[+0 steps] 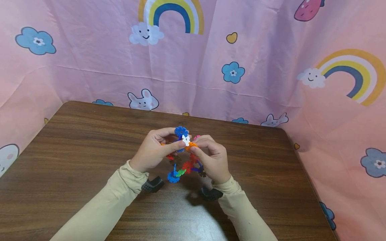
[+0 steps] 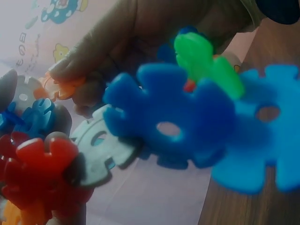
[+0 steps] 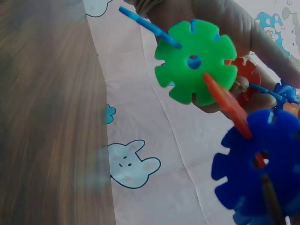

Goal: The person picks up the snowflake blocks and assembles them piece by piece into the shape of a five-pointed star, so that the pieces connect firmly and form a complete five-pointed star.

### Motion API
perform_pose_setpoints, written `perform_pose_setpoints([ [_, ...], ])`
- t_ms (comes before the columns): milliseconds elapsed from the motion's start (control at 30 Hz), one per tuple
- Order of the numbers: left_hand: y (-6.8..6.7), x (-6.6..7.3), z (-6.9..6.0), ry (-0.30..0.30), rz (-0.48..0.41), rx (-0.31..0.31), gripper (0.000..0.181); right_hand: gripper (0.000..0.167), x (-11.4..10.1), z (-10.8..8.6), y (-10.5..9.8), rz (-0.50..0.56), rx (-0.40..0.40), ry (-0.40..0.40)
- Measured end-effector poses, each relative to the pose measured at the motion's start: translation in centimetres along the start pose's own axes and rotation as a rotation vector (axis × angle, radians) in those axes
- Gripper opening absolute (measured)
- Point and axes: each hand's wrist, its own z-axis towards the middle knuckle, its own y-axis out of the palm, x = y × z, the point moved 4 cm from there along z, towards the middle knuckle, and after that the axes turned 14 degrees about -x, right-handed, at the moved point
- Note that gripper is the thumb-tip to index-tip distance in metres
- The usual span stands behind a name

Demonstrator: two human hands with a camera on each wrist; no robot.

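Note:
Both hands hold a chain of notched plastic snowflake discs above the table. My left hand [image 1: 150, 150] grips its upper left part, the thumb on a white disc [image 1: 186, 140] and the fingers behind a blue disc [image 1: 181, 131]. From the right, my right hand [image 1: 214, 160] pinches an orange disc [image 1: 190, 146] that touches the white one; whether they are slotted together is hidden. Below hang red discs [image 1: 187, 167], a green disc [image 3: 183, 79] and a light blue disc [image 1: 173, 177]. Close to the left wrist camera are a dark blue disc [image 2: 136, 101] and a grey-white disc [image 2: 96, 161].
The brown wooden table [image 1: 75, 160] extends around the hands. A pink patterned cloth [image 1: 187, 67] hangs behind it and along its sides. Black wrist-worn devices, one at the left wrist [image 1: 153, 184] and one at the right wrist [image 1: 212, 193], sit under the cuffs.

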Motion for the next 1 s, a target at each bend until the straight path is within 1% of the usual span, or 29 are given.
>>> perform_pose_setpoints([
  [200,0.1,0.1,-0.1,-0.019,-0.006,-0.003,0.029,0.031,-0.1,-0.1,0.1,0.038,0.020,-0.024],
  [300,0.1,0.0,-0.1,-0.006,-0.014,0.001,0.029,0.029,0.0,-0.1,0.2,0.054,0.028,-0.030],
  [400,0.0,0.0,-0.1,0.006,-0.007,0.022,0.029,0.026,0.1,-0.1,0.3,0.046,0.035,-0.003],
  [533,0.0,0.1,-0.1,0.016,0.001,0.043,0.029,0.020,0.2,0.0,0.3,0.020,0.043,0.065],
  [600,-0.1,0.2,-0.1,0.019,0.023,0.051,0.029,0.017,0.1,0.0,0.3,0.010,0.043,0.089],
  [700,-0.1,0.5,-0.1,0.016,0.042,0.056,0.028,0.016,-0.1,-0.1,0.3,-0.011,0.042,0.102],
  [767,-0.2,0.5,-0.1,0.013,0.033,0.054,0.028,0.017,-0.3,-0.1,0.3,-0.036,0.045,0.083],
  [900,0.1,0.4,-0.1,0.009,-0.028,0.033,0.031,0.016,-0.8,-0.1,0.4,-0.086,0.075,0.005],
  [1000,0.4,0.3,-0.2,0.011,-0.035,0.037,0.035,0.017,-1.1,-0.2,0.5,-0.104,0.095,-0.028],
])
